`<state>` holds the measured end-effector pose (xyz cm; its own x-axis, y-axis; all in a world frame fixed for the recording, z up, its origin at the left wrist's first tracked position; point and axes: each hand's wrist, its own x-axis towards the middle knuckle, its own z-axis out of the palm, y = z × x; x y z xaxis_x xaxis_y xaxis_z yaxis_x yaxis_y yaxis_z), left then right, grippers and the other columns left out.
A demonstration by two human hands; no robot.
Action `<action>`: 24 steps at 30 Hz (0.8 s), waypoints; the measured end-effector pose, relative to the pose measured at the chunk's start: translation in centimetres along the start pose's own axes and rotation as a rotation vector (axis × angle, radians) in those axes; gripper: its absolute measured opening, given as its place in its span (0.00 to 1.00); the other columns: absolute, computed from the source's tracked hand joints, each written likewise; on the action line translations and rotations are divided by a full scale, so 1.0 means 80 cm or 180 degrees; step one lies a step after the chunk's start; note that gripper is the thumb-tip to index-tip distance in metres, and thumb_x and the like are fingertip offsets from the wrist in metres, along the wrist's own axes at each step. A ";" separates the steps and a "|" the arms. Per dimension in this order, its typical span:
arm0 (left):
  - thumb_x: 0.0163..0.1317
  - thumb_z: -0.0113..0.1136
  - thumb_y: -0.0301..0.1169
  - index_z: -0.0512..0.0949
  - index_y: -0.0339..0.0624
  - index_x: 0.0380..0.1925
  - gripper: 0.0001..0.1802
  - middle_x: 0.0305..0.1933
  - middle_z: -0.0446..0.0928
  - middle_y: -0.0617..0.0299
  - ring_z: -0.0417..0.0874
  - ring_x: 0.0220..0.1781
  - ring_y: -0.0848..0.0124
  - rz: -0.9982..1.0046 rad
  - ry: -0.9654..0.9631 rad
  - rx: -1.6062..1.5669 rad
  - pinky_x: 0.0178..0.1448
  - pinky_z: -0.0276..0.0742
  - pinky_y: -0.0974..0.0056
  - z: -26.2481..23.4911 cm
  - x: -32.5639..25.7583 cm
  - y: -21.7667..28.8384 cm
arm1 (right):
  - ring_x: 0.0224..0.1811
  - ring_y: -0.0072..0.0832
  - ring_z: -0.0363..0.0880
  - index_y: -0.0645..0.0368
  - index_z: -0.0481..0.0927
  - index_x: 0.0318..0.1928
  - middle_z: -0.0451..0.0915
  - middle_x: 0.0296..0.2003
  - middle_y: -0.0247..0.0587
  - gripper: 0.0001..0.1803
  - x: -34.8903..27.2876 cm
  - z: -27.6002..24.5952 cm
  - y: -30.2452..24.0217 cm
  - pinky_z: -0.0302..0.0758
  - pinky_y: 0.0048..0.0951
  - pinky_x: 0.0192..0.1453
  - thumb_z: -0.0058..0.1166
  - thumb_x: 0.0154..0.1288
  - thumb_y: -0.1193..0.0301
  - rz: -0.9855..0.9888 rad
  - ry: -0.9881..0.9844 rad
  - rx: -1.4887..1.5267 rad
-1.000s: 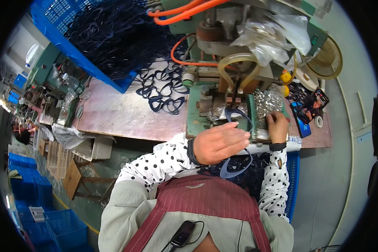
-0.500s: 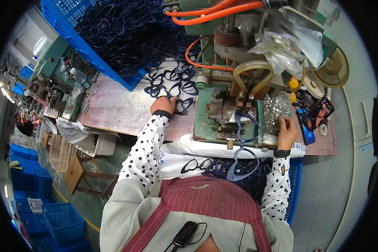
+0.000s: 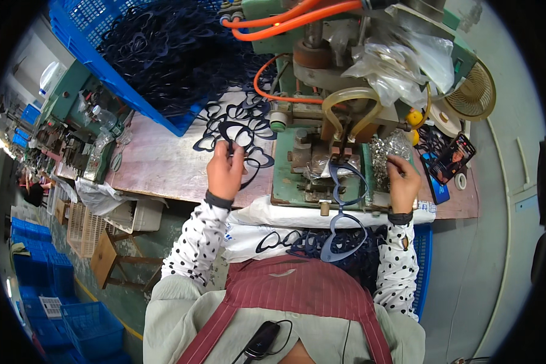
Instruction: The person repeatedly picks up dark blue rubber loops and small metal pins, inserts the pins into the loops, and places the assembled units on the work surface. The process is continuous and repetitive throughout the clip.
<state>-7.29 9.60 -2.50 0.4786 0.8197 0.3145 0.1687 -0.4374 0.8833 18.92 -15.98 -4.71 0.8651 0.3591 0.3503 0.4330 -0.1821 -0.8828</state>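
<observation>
My left hand [image 3: 225, 173] is closed on a dark blue eyeglass frame front [image 3: 258, 173], lifted off the loose ones on the bench. My right hand [image 3: 404, 187] has thumb and forefinger together beside a heap of small shiny metal parts [image 3: 382, 159]; whether a part sits between them is too small to tell. Between the hands, another blue eyeglass frame front [image 3: 344, 235] hangs upright from the jaws of a green bench machine [image 3: 297, 185]. More frame fronts [image 3: 253, 124] lie scattered on the bench beyond my left hand.
A blue crate [image 3: 177, 128] heaped with dark frames stands at the far left. Orange hoses [image 3: 297, 23] cross above the machine. Phones [image 3: 452, 159], a tape roll [image 3: 461, 181] and a fan [image 3: 472, 91] are at the right. More frames [image 3: 370, 255] lie in a blue basket before me.
My left hand has picked up a frame front and drawn it back toward me. My right hand has pulled back slightly from the metal parts. The view has shifted a little.
</observation>
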 end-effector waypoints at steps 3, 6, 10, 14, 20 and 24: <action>0.52 0.60 0.19 0.79 0.40 0.41 0.14 0.36 0.80 0.60 0.79 0.37 0.62 0.1808 0.0353 0.0698 0.51 0.72 0.58 0.020 -0.022 0.047 | 0.30 0.15 0.75 0.65 0.86 0.41 0.84 0.33 0.33 0.09 -0.009 0.013 -0.063 0.71 0.19 0.36 0.59 0.60 0.80 -0.0031 -0.0331 0.0579; 0.45 0.64 0.22 0.81 0.47 0.49 0.25 0.39 0.80 0.67 0.80 0.41 0.67 0.2976 -0.0318 0.0774 0.61 0.64 0.51 0.040 -0.041 0.086 | 0.25 0.09 0.66 0.63 0.86 0.41 0.80 0.29 0.25 0.10 -0.020 0.019 -0.107 0.62 0.13 0.30 0.62 0.57 0.79 0.0131 -0.0639 0.0909; 0.52 0.64 0.28 0.81 0.43 0.49 0.21 0.42 0.81 0.63 0.81 0.42 0.65 0.3766 -0.0700 0.0334 0.57 0.75 0.53 0.077 -0.055 0.117 | 0.30 0.11 0.71 0.64 0.76 0.47 0.82 0.35 0.35 0.19 -0.031 0.035 -0.125 0.64 0.13 0.32 0.64 0.54 0.83 0.0258 -0.0889 0.1454; 0.53 0.65 0.29 0.80 0.39 0.49 0.21 0.43 0.82 0.60 0.82 0.42 0.64 0.3821 -0.1016 -0.0044 0.55 0.77 0.53 0.093 -0.056 0.108 | 0.29 0.12 0.74 0.64 0.75 0.47 0.83 0.32 0.36 0.21 -0.027 0.037 -0.139 0.65 0.15 0.30 0.67 0.52 0.79 0.0427 -0.0950 0.0794; 0.57 0.65 0.30 0.79 0.36 0.50 0.20 0.45 0.83 0.56 0.83 0.42 0.63 0.4149 -0.1359 -0.0132 0.55 0.77 0.53 0.080 -0.065 0.108 | 0.29 0.14 0.76 0.65 0.70 0.49 0.84 0.30 0.39 0.25 -0.021 0.057 -0.137 0.69 0.16 0.30 0.67 0.51 0.79 0.0272 -0.0866 0.1444; 0.57 0.59 0.27 0.79 0.35 0.50 0.19 0.43 0.81 0.56 0.81 0.41 0.62 0.4418 -0.1317 -0.0357 0.54 0.77 0.54 0.078 -0.058 0.120 | 0.30 0.15 0.75 0.66 0.67 0.52 0.82 0.31 0.38 0.28 -0.023 0.063 -0.138 0.70 0.17 0.33 0.66 0.51 0.81 0.0453 -0.0822 0.1612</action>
<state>-2.51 -0.71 2.38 0.4099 -0.4029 0.8183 -0.6858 -0.7276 -0.0147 11.28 -10.05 2.78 0.7885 0.5863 0.1857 0.0871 0.1924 -0.9774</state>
